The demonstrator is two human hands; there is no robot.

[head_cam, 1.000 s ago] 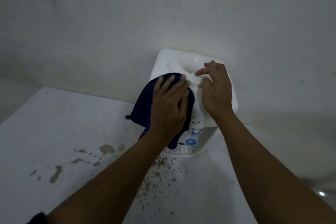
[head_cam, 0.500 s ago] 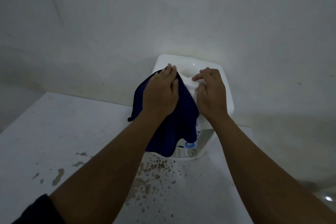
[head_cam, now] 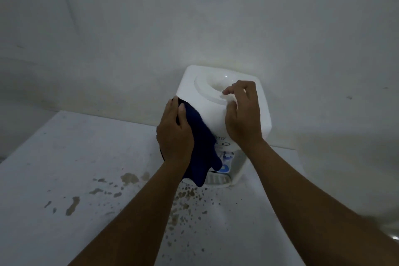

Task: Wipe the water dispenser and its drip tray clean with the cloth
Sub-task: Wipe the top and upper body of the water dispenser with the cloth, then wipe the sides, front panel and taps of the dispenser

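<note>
White counter in the foreground, flecked with brown stains. Beyond them, the ribbed white drip tray at the foot of a white tabletop water dispenser standing against the wall, its top recessed in a round bowl and its front bearing a blue label. Left hand clamped on a dark blue cloth pressed to the dispenser's left front corner; right hand, fingers loosely curled and holding nothing, rests on the top rim

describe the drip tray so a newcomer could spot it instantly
Start at the white water dispenser against the wall. At its base in front, under the blue tap, sits the drip tray: a small white ribbed ledge, partly hidden by the hanging dark blue cloth.
</note>
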